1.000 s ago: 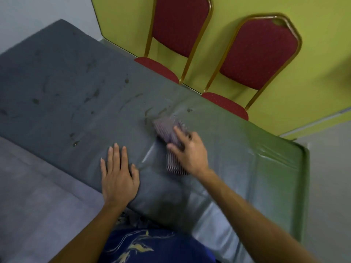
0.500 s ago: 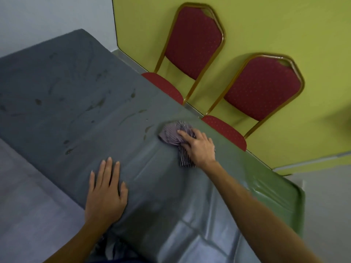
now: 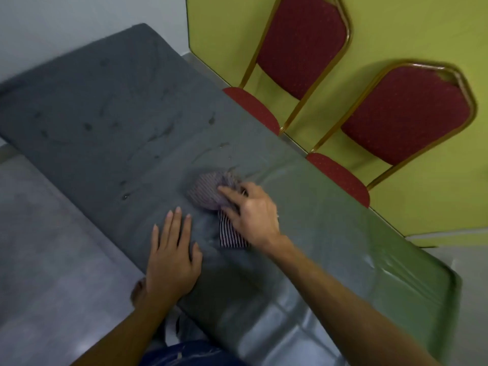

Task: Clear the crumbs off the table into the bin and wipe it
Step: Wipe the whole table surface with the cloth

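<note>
Grey-green sheeting covers the table [image 3: 92,101], glossy and creased toward its right end, duller toward its left end.

Left hand [image 3: 171,254]: flat on the table top at the near edge, palm down, fingers straight and a little spread, thumb out to the side. It holds nothing. The heel of the hand sits right at the near edge.

Right hand [image 3: 250,215]: on the striped cloth [image 3: 208,191], about midway between the near and far edges, just beside the left hand's fingertips. The index finger lies stretched over the top of the cloth, the other fingers bend over its far side, and the thumb runs along its near side, so the hand grips the bunched cloth and presses it onto the table. A striped tail of the cloth shows from under the palm. Hand and cloth are motion-blurred.

Dark marks [image 3: 87,125] are scattered over the left half of the table top, with one small spot [image 3: 124,198] left of the cloth; crumbs or stains, cannot tell.

Two red chairs with gilt frames [image 3: 301,46] [image 3: 406,112] stand along the far edge, seats tucked under it, against a yellow-green wall [image 3: 396,27]. Grey floor [image 3: 39,260] shows below the near edge.
</note>
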A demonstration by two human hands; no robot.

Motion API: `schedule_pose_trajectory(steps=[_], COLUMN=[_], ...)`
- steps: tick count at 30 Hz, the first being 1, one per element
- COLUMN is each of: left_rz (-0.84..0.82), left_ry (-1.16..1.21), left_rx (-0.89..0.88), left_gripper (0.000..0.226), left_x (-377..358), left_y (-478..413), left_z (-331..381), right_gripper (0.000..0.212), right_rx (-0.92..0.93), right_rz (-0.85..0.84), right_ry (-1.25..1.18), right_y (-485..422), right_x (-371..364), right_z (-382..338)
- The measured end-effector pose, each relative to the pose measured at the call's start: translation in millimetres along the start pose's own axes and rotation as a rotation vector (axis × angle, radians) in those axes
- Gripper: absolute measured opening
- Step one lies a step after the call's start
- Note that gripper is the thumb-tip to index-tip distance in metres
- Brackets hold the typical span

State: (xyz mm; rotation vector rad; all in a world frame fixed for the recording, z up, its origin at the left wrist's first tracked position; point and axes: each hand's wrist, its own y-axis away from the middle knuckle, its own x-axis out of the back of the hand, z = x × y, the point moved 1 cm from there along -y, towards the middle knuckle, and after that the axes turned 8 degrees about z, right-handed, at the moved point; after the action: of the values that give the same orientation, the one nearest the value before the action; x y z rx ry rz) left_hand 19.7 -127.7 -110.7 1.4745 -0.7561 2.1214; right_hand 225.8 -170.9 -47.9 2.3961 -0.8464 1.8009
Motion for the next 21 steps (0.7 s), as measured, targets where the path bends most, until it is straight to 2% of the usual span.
schedule_pose_trajectory(steps=[3,6,10,13,15,17,19,21], left_rz=[-0.018,-0.032,-0.061,-0.067,-0.069,-0.07,-0.05,-0.032], left_ry=[-0.015,-0.016,-0.013,-0.013,-0.011,-0.005,0.006,-0.003], left_rx=[-0.001,0.018,0.041,0.051,0.046,0.047,0.125,0.263], left_gripper=[0.059,0.064,0.065,0.066,0.066,0.068,0.073,0.078], left_x=[2,3,4,4,3,3,4,7], left_y=[-1,-1,0,0,-1,-1,-1,-1], left_z=[1,-1,0,0,-1,-1,-4,-8], right_gripper=[0.043,0.044,0.045,0.048,0.049,0.048,0.047,0.049], right_rx=[0.171,0.164,-0.067,-0.278,-0.413,-0.451,-0.367,-0.207], right_rz=[-0.111,-0.091,-0.039,-0.128,-0.182,-0.133,-0.072,-0.08], right_ry=[0.012,0.067,0.206,0.352,0.33,0.205,0.041,-0.028], right_y=[21,0,-50,-93,-113,-117,-98,-60], right_x=[-18,-19,-4,11,17,16,7,-8], right_z=[-11,27,105,136,128,104,69,25])
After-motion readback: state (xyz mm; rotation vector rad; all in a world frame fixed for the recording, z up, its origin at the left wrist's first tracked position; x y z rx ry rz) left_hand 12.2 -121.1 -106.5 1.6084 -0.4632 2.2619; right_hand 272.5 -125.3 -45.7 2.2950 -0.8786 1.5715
